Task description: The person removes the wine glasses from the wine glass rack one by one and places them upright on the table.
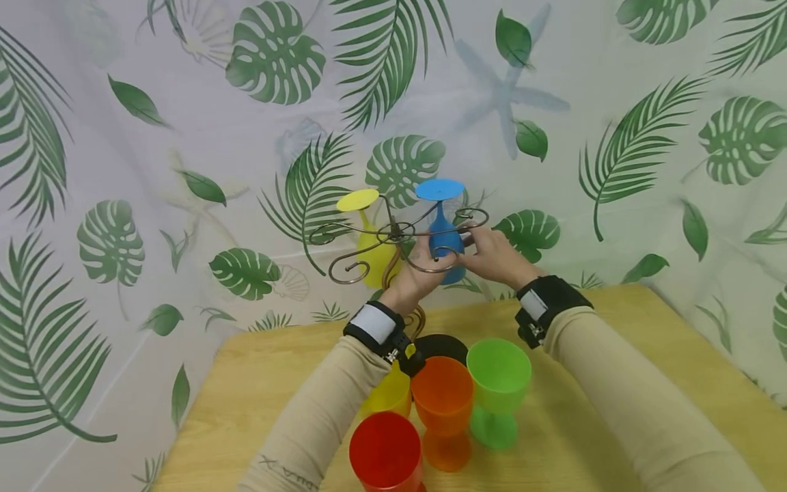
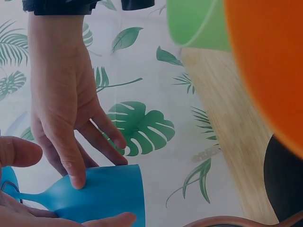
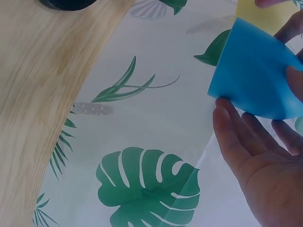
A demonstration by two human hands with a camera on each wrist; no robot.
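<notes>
A blue goblet (image 1: 444,236) hangs upside down at the right side of a bronze-coloured wire rack (image 1: 395,232), its foot above the scrolled arms. My left hand (image 1: 420,268) holds the bowl from the left and below. From the right, my right hand (image 1: 496,256) grips the same bowl. In the left wrist view the right thumb presses the blue bowl (image 2: 106,189), with other fingers behind it. The right wrist view shows right fingertips (image 3: 223,106) against the bowl near its rim. Beside it, a yellow goblet (image 1: 376,249) hangs upside down on the rack.
On the wooden table (image 1: 258,383) stand upright goblets: red (image 1: 385,454), orange (image 1: 443,396), green (image 1: 499,376) and another yellow one (image 1: 390,393), partly behind my left forearm. The rack's black base (image 1: 445,346) is behind them. A leaf-print cloth (image 1: 184,137) hangs behind the table.
</notes>
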